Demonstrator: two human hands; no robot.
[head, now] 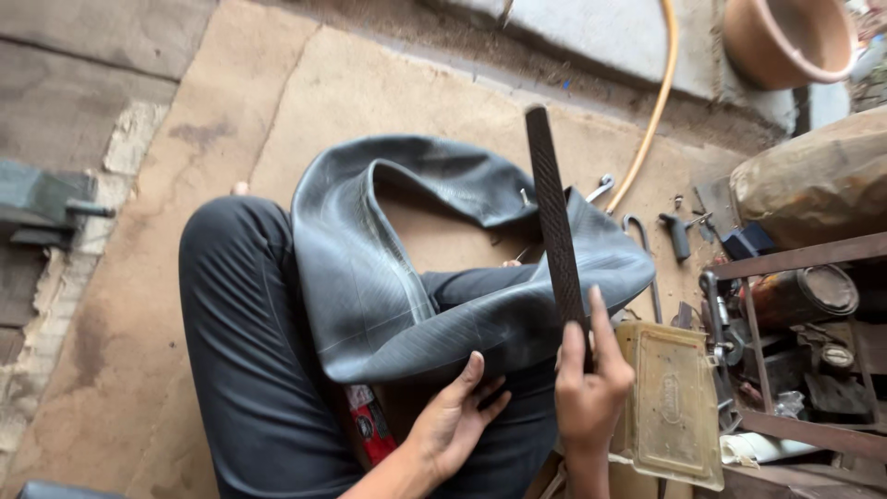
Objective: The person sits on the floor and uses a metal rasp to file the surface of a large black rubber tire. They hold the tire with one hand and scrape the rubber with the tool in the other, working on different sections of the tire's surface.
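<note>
The right hand (591, 379) grips a long dark rasp (554, 222) upright, just beside the left hand (457, 416), which presses the near fold of a limp black inner tube (370, 277) draped over the person's knee (231, 277), with a flat tan tin (673, 402) right of both.

inner tube (388, 277): 1 | rasp file (554, 222): 1 | hands (453, 420): 2 | clay pot (785, 37): 1 | hose (651, 111): 1
</note>
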